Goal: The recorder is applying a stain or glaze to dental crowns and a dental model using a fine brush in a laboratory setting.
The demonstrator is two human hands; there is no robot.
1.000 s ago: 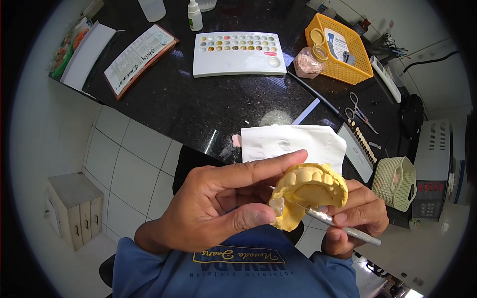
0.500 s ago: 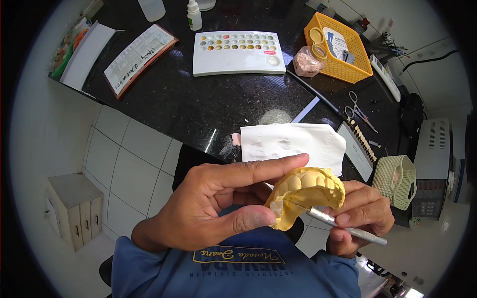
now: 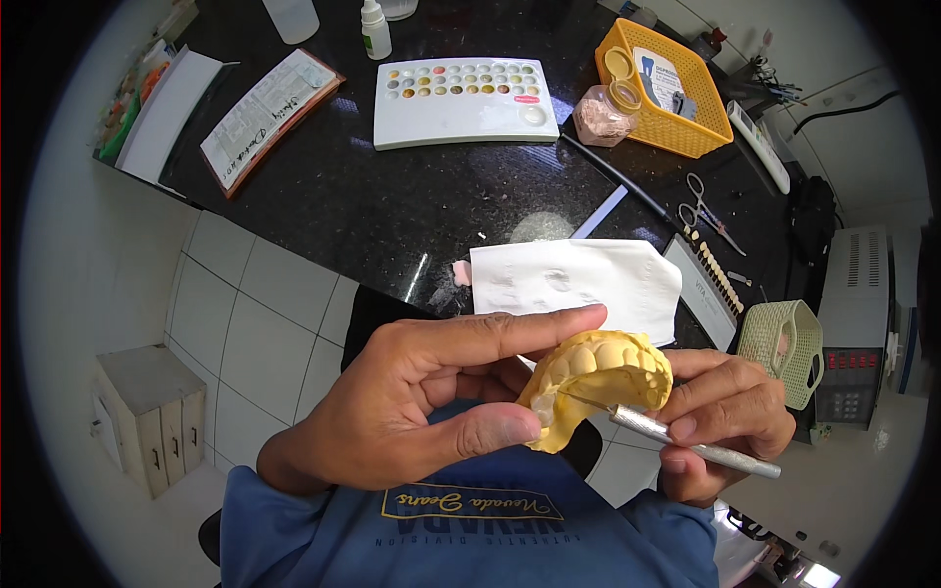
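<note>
My left hand (image 3: 412, 402) is closed round a yellow plaster dental cast (image 3: 608, 372), thumb at the lower left side, index finger stretched along the back. A pale translucent piece (image 3: 539, 416) sits on the cast's left side by my thumb. My right hand (image 3: 720, 407) grips a knurled silver metal tool (image 3: 725, 459) in a pinch, its thin tip reaching inside the cast's arch. Just beyond the cast lies a creased white paper (image 3: 559, 279) with grey marks, and a small pink lump (image 3: 461, 274) is at its left.
Dark worktop (image 3: 353, 196) holding a white palette (image 3: 461, 122), open jar of pink powder (image 3: 603, 122), yellow basket (image 3: 701, 137), scissor-like clamp (image 3: 711, 220), shade guide (image 3: 701, 289), white bottle (image 3: 375, 34) and framed pad (image 3: 265, 113). Pale green basket (image 3: 779, 348) and grey machine (image 3: 853, 304) stand right; small cabinet (image 3: 147, 412) is lower left.
My right hand and the metal tool have shifted a little to the right. The cast has moved slightly left and changed its tilt within my left hand.
</note>
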